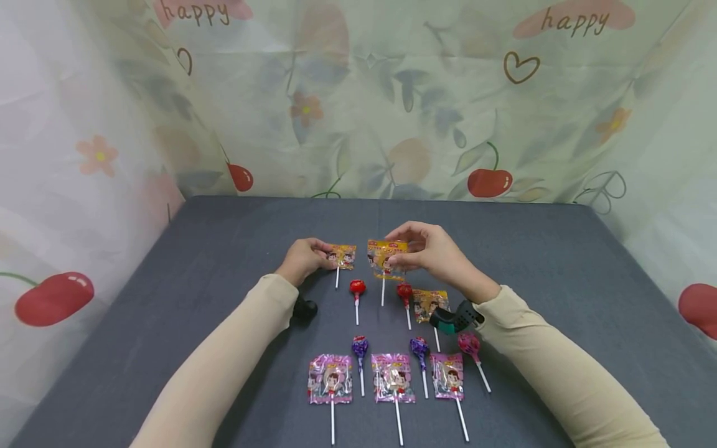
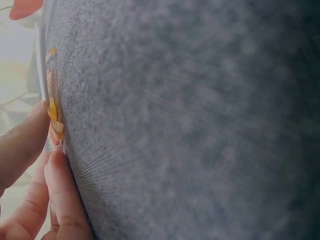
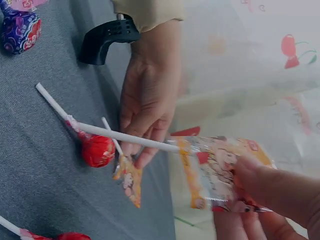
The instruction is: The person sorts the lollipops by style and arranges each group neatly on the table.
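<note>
My left hand pinches the left edge of a small orange-wrapped lollipop low over the table; its white stick points toward me. In the left wrist view that wrapper shows edge-on between thumb and finger. Thumb and fingers of my right hand grip a second orange-wrapped lollipop by its wrapper, stick hanging down. The right wrist view shows this wrapper close up, raised off the cloth. Just in front of the hands lie two red ball lollipops, and a third orange-wrapped lollipop is below my right wrist.
Nearer me lie several pink-wrapped flat lollipops, two purple ball lollipops and a pink ball lollipop. The grey cloth-covered table ends at a printed curtain. Dark wrist devices sit near the cuffs.
</note>
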The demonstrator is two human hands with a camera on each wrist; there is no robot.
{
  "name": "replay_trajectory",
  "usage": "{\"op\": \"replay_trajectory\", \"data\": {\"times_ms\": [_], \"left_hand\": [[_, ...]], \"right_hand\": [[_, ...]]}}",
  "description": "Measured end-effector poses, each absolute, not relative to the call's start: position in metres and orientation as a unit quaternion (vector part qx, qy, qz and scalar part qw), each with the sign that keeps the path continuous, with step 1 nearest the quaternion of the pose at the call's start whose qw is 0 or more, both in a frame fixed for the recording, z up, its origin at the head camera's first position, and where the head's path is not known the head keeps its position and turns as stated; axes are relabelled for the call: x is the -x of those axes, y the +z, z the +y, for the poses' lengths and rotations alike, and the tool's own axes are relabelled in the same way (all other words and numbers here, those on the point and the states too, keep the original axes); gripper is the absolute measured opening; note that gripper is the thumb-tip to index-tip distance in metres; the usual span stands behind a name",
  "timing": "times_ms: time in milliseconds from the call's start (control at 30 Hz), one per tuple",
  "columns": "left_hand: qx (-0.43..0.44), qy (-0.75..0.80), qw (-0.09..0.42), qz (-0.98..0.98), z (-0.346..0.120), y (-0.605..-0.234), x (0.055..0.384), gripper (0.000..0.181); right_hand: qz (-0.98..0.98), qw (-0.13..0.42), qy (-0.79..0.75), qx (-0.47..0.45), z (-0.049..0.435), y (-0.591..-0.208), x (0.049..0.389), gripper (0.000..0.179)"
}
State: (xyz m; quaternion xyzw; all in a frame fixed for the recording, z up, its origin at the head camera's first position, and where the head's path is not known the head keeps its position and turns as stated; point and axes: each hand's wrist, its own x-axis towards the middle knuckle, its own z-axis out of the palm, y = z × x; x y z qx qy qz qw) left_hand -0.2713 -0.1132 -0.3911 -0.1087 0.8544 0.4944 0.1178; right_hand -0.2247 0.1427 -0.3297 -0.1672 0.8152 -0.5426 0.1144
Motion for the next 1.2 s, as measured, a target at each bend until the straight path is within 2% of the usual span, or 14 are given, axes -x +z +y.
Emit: {"op": "replay_trajectory", "data": {"times_ms": [533,800,1200], "left_hand": [[0.118,0.477,0.116,0.863,-0.111,-0.391,0.273,0.037],[0.117,0.476,0.116,0.864,-0.110,-0.392,0.274,0.036],[0.118,0.474,0.119,0.864,-0.110,-0.392,0.272,0.037]], "right_hand": [[0.799,0.091,-0.589,0.081,0.118,-0.344,0.265,0.032],[0.798,0.113,-0.592,0.004,0.109,-0.366,0.286,0.034],[0.814,0.133,-0.565,-0.024,0.103,-0.382,0.293,0.034]]}}
